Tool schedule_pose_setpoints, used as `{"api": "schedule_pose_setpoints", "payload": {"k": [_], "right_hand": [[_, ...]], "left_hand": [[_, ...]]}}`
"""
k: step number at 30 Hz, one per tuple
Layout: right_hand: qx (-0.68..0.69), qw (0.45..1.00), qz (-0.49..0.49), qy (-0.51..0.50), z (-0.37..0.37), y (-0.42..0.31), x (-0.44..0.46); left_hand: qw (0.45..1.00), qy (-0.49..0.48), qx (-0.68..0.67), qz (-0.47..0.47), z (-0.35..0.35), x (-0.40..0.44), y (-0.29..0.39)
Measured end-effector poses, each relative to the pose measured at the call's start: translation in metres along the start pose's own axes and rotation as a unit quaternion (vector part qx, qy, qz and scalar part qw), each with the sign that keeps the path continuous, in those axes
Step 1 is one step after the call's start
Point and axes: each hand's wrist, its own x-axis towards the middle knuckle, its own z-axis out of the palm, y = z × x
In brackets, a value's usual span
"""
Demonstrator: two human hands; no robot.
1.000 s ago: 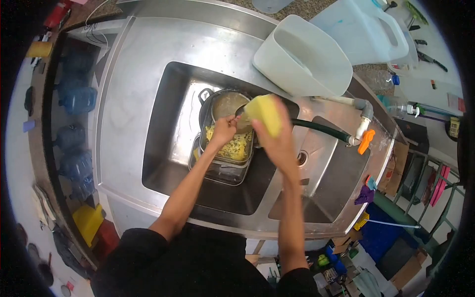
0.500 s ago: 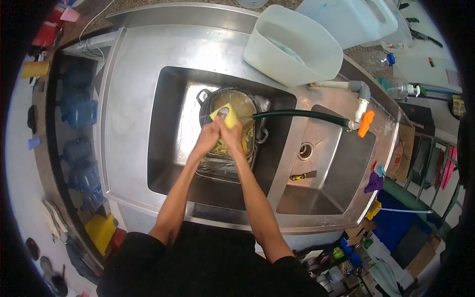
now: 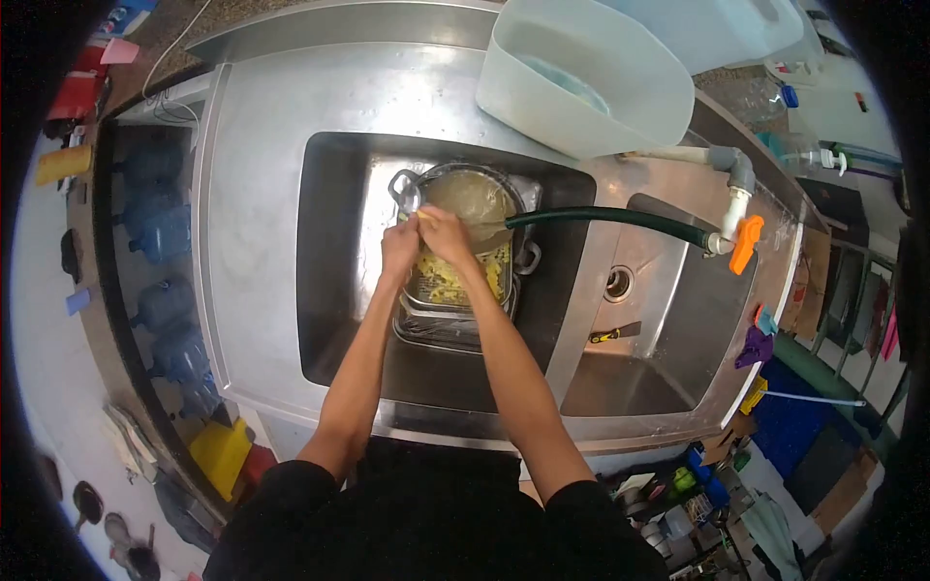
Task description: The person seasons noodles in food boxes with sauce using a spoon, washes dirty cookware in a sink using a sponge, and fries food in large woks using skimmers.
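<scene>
Apparently being in the middle of scrubbing: bringing the left hand [image 3: 397, 250] and right hand [image 3: 443, 234] together, pinching what looks like a metal spoon [image 3: 410, 198] in the left and curling the right around a yellow sponge [image 3: 424, 215], mostly hidden by the fingers. Pointing the spoon's shiny, rounded end just beyond the left hand. Working inside a deep, smooth-walled steel sink [image 3: 334, 320], facing a round pot [image 3: 519, 194] of cloudy water just beyond and right of the right hand. Seeing a dark green, rubbery-looking hose [image 3: 610, 213] running toward the pot from farther right of that hand. Leaning over a rectangular container [image 3: 453, 307] on the near side of the right hand, holding crumbly-looking yellow scraps [image 3: 441, 281]. Judging by the slick metal, probably calling next for a firm pinch from the left hand and even sponge pressure along the spoon's curve.
</scene>
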Motion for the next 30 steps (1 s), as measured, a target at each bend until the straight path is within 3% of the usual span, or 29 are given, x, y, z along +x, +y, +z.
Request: {"api": "schedule_pose_setpoints", "payload": {"k": [2,4,5,6,9,10,12,15,18,20,21,23,25,27,30], "right_hand": [[0.010,0.995,0.096,-0.015,-0.008,-0.003,0.002],[0.029,0.988,0.129,0.081,0.009,0.008,0.016],[0.038,0.981,0.141,0.130,0.018,0.015,0.024],[0.066,0.985,0.084,0.134,0.024,0.020,0.021],[0.082,0.988,0.086,-0.097,-0.025,-0.003,-0.007],[-0.048,0.989,0.078,-0.119,-0.037,-0.002,-0.009],[-0.305,0.937,0.059,-0.159,-0.053,-0.001,-0.015],[-0.043,0.996,0.063,-0.052,-0.026,0.038,0.007],[0.153,0.978,0.090,-0.106,-0.027,0.028,-0.005],[-0.098,0.987,-0.031,-0.124,-0.046,0.034,-0.021],[-0.225,0.962,-0.094,-0.126,-0.056,0.036,-0.022],[-0.273,0.954,-0.081,0.091,-0.037,0.091,-0.004],[-0.315,0.940,-0.026,0.126,-0.028,0.098,0.002],[-0.351,0.934,0.060,-0.033,-0.009,0.090,0.002],[-0.001,0.996,0.020,-0.084,-0.024,0.040,-0.025]], "left_hand": [[1.000,-0.015,0.024,0.004,-0.002,-0.003,-0.005],[0.997,-0.028,0.067,0.028,-0.001,-0.006,-0.007],[0.996,-0.012,0.076,0.048,0.002,-0.002,-0.004],[0.994,0.005,0.086,0.064,0.006,0.002,-0.005],[0.992,0.006,0.086,0.091,0.012,0.019,-0.023],[0.991,-0.003,0.086,0.099,0.014,0.015,-0.026],[0.990,-0.008,0.090,0.109,0.020,0.004,-0.024],[0.983,0.011,0.106,0.149,0.025,-0.001,0.002],[0.974,0.042,0.128,0.184,0.022,0.000,0.004],[0.970,0.048,0.139,0.194,0.016,-0.005,0.013],[0.959,0.049,0.172,0.219,0.015,-0.003,0.015],[0.933,0.046,0.241,0.265,0.012,-0.004,0.014],[0.936,0.036,0.227,0.267,0.014,-0.002,0.018],[0.944,0.035,0.207,0.253,0.013,0.000,0.023],[0.955,-0.008,0.208,0.210,0.004,0.000,0.029]]}}
